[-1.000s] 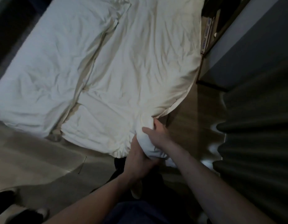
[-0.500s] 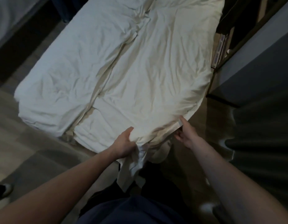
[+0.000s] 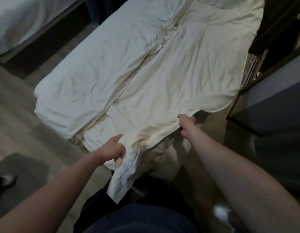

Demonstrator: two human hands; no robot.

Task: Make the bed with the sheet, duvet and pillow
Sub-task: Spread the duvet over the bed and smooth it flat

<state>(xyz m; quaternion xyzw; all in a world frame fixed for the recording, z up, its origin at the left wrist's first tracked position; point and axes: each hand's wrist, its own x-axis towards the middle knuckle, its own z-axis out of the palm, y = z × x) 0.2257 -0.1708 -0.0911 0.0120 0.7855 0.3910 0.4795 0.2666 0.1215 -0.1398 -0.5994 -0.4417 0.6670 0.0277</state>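
Observation:
A cream-white sheet point(image 3: 188, 78) lies wrinkled over the right half of the bed, its near edge lifted off the mattress. My left hand point(image 3: 113, 147) grips a bunched part of that near edge, and a loose corner hangs down below it. My right hand point(image 3: 186, 124) is closed on the same edge further right, pulling it taut between the two hands. A paler white layer point(image 3: 95, 78) covers the left half of the bed, with a long fold running between the two. No pillow is visible.
A second bed point(image 3: 19, 19) stands at the far left across a strip of floor. A dark cabinet and shelves point(image 3: 278, 39) stand tight against the bed's right side. A shoe point(image 3: 6, 179) shows at the left edge. My dark clothing fills the bottom centre.
My hands were together on the sheet's corner; they have since spread apart along the near edge, the right moving right and up. The edge has lifted and the view has tilted up.

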